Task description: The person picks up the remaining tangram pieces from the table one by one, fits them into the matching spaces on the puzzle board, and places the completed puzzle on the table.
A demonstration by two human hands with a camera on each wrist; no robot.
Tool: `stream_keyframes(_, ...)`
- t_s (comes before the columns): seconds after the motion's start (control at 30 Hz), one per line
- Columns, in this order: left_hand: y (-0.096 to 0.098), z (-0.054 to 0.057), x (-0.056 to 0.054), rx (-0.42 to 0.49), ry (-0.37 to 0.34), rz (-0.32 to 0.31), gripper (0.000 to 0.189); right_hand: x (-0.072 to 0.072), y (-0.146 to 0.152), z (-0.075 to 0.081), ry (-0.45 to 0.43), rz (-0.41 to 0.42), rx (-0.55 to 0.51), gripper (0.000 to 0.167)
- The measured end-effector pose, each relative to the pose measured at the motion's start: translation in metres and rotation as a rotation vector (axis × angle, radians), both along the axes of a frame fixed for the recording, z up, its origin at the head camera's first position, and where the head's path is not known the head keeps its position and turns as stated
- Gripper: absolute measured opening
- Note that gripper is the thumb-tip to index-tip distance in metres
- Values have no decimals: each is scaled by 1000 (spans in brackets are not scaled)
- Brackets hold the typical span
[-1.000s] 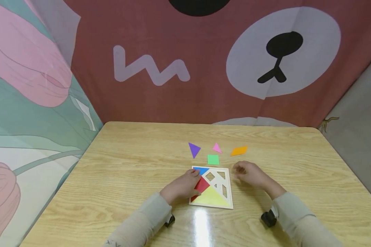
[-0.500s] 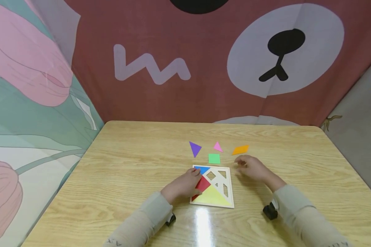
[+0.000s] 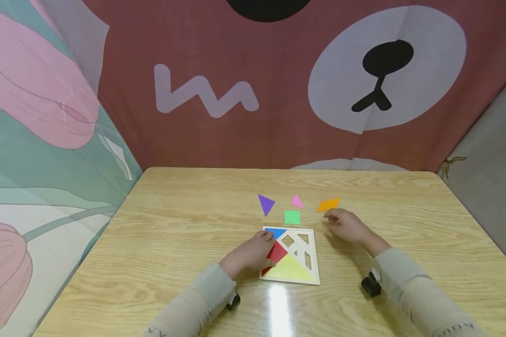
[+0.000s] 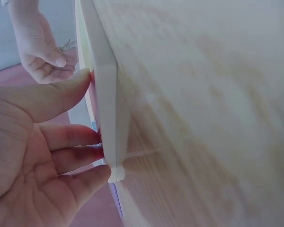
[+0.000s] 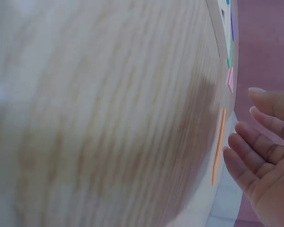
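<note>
A square wooden tangram board (image 3: 316, 267) lies on the table with a blue triangle (image 3: 274, 232), a red triangle (image 3: 279, 252) and a yellow triangle (image 3: 289, 270) in it. Several cut-out slots show bare at its right side. My left hand (image 3: 250, 252) rests on the board's left edge, its fingertips and thumb (image 4: 80, 85) pressing over the red piece and rim. My right hand (image 3: 347, 227) hovers with loosely bent fingers just in front of the orange parallelogram (image 3: 329, 204), holding nothing; in the right wrist view its fingertips are apart from that piece (image 5: 218, 146).
Beyond the board lie a green square (image 3: 292, 217), a pink triangle (image 3: 297, 201) and a purple triangle (image 3: 266, 204). The wooden table (image 3: 173, 210) ends at the back against a printed cloth (image 3: 236, 140).
My right hand has moved from beside the board's upper right corner away from me, closer to the orange parallelogram. The left hand stays on the board.
</note>
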State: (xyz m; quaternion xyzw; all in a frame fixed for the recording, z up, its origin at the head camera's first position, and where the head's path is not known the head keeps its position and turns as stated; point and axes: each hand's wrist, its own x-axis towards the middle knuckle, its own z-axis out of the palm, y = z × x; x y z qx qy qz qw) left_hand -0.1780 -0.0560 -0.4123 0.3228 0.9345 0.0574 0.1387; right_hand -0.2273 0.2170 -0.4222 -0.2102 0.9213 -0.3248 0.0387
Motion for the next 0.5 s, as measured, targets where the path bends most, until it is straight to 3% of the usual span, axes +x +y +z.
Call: stream_keyframes(0.5,-1,0,-1,-8,31,-23,59,-8,3,1,-64,-43,56,29)
